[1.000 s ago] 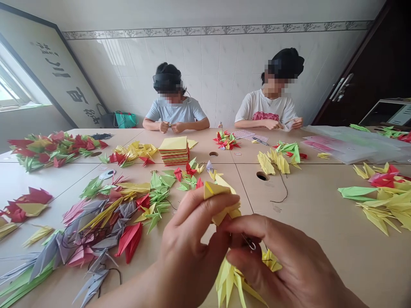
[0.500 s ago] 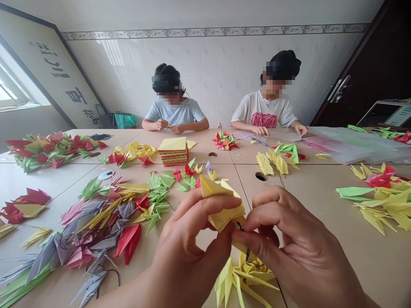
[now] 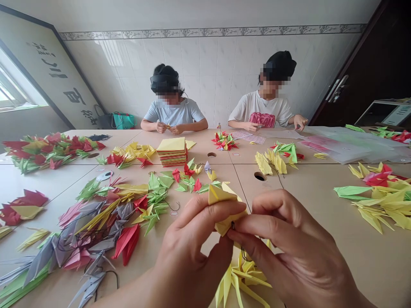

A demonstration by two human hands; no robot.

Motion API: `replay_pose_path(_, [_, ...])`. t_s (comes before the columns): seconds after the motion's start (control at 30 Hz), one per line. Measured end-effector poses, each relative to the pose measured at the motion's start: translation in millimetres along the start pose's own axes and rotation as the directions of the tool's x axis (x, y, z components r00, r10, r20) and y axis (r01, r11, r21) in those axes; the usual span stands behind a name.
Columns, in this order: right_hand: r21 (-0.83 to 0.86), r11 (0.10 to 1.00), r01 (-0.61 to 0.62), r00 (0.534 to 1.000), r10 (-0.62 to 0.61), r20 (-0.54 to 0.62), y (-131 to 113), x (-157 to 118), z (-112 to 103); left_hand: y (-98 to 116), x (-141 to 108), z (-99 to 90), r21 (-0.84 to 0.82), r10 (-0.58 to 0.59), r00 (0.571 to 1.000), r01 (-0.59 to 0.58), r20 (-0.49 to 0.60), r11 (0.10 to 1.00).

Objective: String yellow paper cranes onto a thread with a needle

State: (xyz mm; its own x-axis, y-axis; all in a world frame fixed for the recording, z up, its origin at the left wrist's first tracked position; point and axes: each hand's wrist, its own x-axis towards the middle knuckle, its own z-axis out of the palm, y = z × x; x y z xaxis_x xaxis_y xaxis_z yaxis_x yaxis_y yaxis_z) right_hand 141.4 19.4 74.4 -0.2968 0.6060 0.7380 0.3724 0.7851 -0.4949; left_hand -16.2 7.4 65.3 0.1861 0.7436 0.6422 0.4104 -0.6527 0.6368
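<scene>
Yellow origami piece [image 3: 221, 195], just below frame centre, pinched between left hand's [image 3: 192, 244] fingers and thumb, apparently to steady it; right hand [image 3: 298, 244] pinches black cord [image 3: 233, 224] at its lower edge

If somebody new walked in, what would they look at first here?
Probably the two bare hands in the middle front: the left hand grips folded yellow paper, and the right hand pinches a thin dark cord beside it. Next might come the big jumble of grey, pink, green, yellow and red folded paper, left of the hands. Farther back, a square stack of coloured paper sheets rises from the pale wooden-looking table.
</scene>
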Motion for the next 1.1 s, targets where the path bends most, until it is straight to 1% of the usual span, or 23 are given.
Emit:
replay_pose_path(0.07, [0.008, 1.000, -0.003, 1.000, 0.002, 0.005, -0.9, 0.3, -1.3, 0.1, 0.1, 0.3, -0.001, 0.016, 1.000, -0.016, 0.001, 1.000])
replay_pose_path(0.13, [0.014, 0.999, -0.039, 0.998, 0.039, 0.039, -1.1, 1.0, -3.9, 0.1, -0.3, 1.1, -0.004, 0.031, 1.000, -0.031, 0.004, 1.000])
replay_pose_path(0.23, [0.056, 0.986, -0.159, 0.984, 0.154, 0.088, -0.2, 2.2, -7.6, -0.7, -0.8, 2.5, 0.011, 0.060, 0.998, -0.060, 0.004, 0.998])
replay_pose_path(0.3, [0.123, 0.952, -0.280, 0.955, 0.264, 0.135, 0.5, 2.8, -8.6, -1.6, -0.7, 2.7, 0.041, 0.104, 0.995, -0.104, -0.009, 0.994])
replay_pose_path(0.4, [0.214, 0.857, -0.468, 0.880, 0.430, 0.204, 0.9, 3.1, -8.1, -2.6, -0.2, 1.3, 0.104, 0.203, 0.979, -0.199, -0.028, 0.974])
replay_pose_path(0.43, [0.237, 0.823, -0.517, 0.853, 0.473, 0.220, 0.9, 2.9, -7.8, -2.5, 0.0, 0.4, 0.120, 0.226, 0.974, -0.221, -0.029, 0.968])
replay_pose_path(0.5, [0.292, 0.764, -0.575, 0.817, 0.520, 0.248, 1.2, 2.7, -8.0, -1.5, 0.0, -1.8, 0.128, 0.243, 0.970, -0.237, -0.030, 0.963])
replay_pose_path(0.6, [0.425, 0.675, -0.603, 0.798, 0.514, 0.316, 4.9, 3.6, -12.3, 1.6, -1.0, -5.8, 0.097, 0.222, 0.975, -0.219, -0.023, 0.971])
replay_pose_path(0.67, [0.539, 0.591, -0.600, 0.800, 0.466, 0.378, 10.3, 5.1, -16.9, 3.0, -2.7, -8.5, 0.070, 0.209, 0.977, -0.206, -0.037, 0.976])
replay_pose_path(0.7, [0.588, 0.545, -0.598, 0.800, 0.445, 0.401, 13.7, 5.9, -19.0, 3.3, -3.8, -9.4, 0.055, 0.221, 0.975, -0.219, -0.031, 0.974])
replay_pose_path(0.77, [0.647, 0.479, -0.594, 0.799, 0.441, 0.408, 20.7, 6.9, -20.9, 2.8, -5.6, -10.0, 0.000, 0.293, 0.956, -0.293, 0.001, 0.956])
replay_pose_path(0.8, [0.656, 0.452, -0.605, 0.788, 0.457, 0.412, 23.9, 7.0, -20.3, 2.4, -5.9, -9.5, -0.046, 0.340, 0.940, -0.339, 0.013, 0.940])
replay_pose_path(0.83, [0.655, 0.418, -0.630, 0.767, 0.466, 0.440, 26.8, 6.8, -18.7, 2.1, -5.8, -8.6, -0.102, 0.385, 0.923, -0.381, 0.021, 0.919])
replay_pose_path(0.87, [0.652, 0.367, -0.663, 0.739, 0.460, 0.492, 29.1, 6.3, -16.2, 1.9, -5.1, -7.4, -0.160, 0.412, 0.911, -0.403, 0.026, 0.901])
replay_pose_path(0.93, [0.651, 0.242, -0.720, 0.685, 0.402, 0.608, 32.2, 4.7, -10.1, 2.2, -2.2, -4.8, -0.261, 0.393, 0.920, -0.375, 0.015, 0.889])
replay_pose_path(0.97, [0.652, 0.181, -0.736, 0.666, 0.367, 0.649, 32.8, 4.0, -7.2, 2.4, -0.2, -3.9, -0.303, 0.367, 0.929, -0.340, 0.038, 0.890])
replay_pose_path(1.0, [0.661, 0.128, -0.739, 0.658, 0.345, 0.669, 32.9, 3.5, -4.8, 2.6, 1.9, -3.2, -0.335, 0.334, 0.940, -0.294, 0.068, 0.895])
replay_pose_path(1.1, [0.693, 0.013, -0.721, 0.653, 0.345, 0.674, 29.7, 4.0, -1.4, 0.8, 7.6, -2.9, -0.421, 0.283, 0.949, -0.202, 0.140, 0.884])
